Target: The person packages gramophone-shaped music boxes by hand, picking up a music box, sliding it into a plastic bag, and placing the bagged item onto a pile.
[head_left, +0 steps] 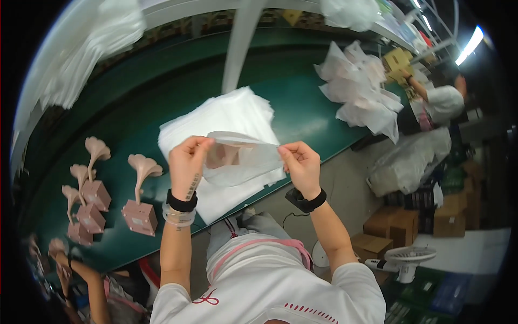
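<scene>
My left hand (188, 162) and my right hand (301, 163) each pinch one side of a thin white translucent bag (245, 156), pulling its mouth apart above a stack of the same white bags (221, 119) on the green table (302, 102). A pink shape shows dimly through the bag near my left fingers. To my left, several pink horn-shaped ornaments on square pink bases (139, 194) stand upright on the table, apart from both hands.
A loose heap of white bags (359, 86) lies at the table's far right, where another person in white (445, 100) works. A white post (240, 43) rises behind the stack. Cardboard boxes (396, 227) and a white fan (407, 259) sit on the floor to my right.
</scene>
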`<state>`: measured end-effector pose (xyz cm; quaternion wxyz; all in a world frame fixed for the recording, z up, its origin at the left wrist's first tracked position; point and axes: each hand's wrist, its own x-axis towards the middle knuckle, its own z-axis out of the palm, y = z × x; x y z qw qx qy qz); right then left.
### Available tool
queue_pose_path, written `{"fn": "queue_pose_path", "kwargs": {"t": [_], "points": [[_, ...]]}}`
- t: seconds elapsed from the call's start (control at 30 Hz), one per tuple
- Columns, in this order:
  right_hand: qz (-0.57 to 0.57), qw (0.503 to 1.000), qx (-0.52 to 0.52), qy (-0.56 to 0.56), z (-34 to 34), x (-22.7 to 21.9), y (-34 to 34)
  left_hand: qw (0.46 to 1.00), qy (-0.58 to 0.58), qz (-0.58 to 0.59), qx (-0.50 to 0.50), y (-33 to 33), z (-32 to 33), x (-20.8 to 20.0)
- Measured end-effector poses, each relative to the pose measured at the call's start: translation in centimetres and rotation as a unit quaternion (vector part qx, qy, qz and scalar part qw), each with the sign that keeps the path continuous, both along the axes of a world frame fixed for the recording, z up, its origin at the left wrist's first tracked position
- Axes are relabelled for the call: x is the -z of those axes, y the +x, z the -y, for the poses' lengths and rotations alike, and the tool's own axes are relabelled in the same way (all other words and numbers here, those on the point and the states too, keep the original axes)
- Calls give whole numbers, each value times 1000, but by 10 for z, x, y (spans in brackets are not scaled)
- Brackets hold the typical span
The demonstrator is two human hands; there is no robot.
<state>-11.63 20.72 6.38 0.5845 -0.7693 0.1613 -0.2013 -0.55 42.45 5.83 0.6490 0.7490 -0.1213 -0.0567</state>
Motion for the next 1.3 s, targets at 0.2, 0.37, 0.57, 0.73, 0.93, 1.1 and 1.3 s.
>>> {"fn": "queue_pose_path", "kwargs": {"t": [0.2, 0.37, 0.57, 0.73, 0.93, 1.1, 1.3], "points": [[213, 972, -73, -73, 23, -73, -50, 983, -172, 27, 61, -29, 69, -85], [60, 943, -207, -252, 59, -7, -75, 970, -155, -48, 182, -50, 143, -82], [50, 973, -88, -207, 198, 18, 19, 967, -232, 103, -7, -51, 233, -79], [-47, 937, 11, -346, 342, 46, 154, 971, 153, 34, 182, -92, 206, 2], [-164, 823, 4, -543, 517, 139, 270, 881, 427, -192, 64, -172, 107, 90], [-71, 851, 189, -485, 396, 120, 240, 895, 303, -123, -302, -195, -22, 112], [-36, 947, -252, -197, 172, 157, 44, 784, 525, -71, -324, -103, -178, 106]]}}
